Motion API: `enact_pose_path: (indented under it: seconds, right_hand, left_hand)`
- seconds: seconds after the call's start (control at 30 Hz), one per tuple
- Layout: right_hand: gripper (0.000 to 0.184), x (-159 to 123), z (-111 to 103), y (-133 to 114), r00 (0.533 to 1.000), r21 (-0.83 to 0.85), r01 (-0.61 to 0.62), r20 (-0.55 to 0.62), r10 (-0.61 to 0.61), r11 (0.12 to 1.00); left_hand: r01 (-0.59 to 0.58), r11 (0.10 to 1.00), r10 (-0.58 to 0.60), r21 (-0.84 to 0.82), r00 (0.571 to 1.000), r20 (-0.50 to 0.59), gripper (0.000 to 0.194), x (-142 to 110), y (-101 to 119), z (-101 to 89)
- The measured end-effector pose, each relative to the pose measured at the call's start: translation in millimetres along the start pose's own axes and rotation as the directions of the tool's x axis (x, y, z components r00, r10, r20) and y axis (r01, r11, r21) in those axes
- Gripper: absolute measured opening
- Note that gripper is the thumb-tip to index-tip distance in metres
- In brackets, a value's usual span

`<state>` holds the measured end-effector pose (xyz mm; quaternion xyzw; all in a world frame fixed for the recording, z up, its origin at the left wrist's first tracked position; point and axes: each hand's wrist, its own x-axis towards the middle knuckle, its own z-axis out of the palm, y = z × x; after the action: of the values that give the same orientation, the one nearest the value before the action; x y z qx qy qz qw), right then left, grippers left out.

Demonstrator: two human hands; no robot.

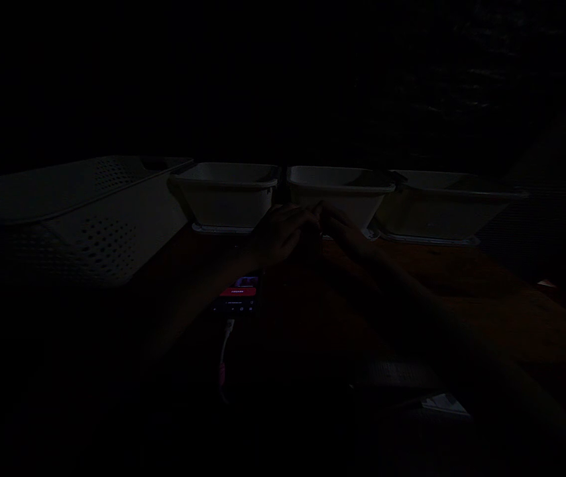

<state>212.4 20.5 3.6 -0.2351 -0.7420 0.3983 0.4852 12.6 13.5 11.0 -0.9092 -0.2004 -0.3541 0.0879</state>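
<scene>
The scene is very dark. My left hand [283,232] and my right hand [340,228] meet above the table, in front of the middle white tub [340,192]. Both look closed, with fingertips together. Shadow hides whatever may be between them. Partly behind my left forearm lies a phone [238,295] with its screen lit, and a white cable [226,341] runs from its lower end.
More white tubs stand left [233,202] and right [442,212] of the middle one. A large white perforated basket [109,242] is at far left on the wooden table [442,271]. A pale flat object [445,404] lies near the front, its kind unclear.
</scene>
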Motion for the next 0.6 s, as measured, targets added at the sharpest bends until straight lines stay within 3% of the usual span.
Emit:
enact_pose_path:
  seconds: [0.27, 0.4, 0.6]
  right_hand:
    - [0.026, 0, -2, 5, 0.999, -0.065, 0.006, -0.048, -0.009, 0.998]
    - [0.044, -3, -1, 7, 0.993, -0.042, -0.056, -0.105, 0.051, 0.998]
    - [0.075, -7, 3, 11, 0.993, -0.022, -0.116, -0.019, 0.115, 0.993]
  left_hand:
    - [0.061, 0.998, -0.062, -0.030, 0.998, -0.033, 0.023, 2, -3, -0.2]
    - [0.106, 0.988, -0.112, -0.112, 0.992, -0.054, 0.026, 1, -8, 1.9]
    - [0.206, 0.966, -0.203, -0.156, 0.979, 0.033, 0.041, -4, -12, 9.0]
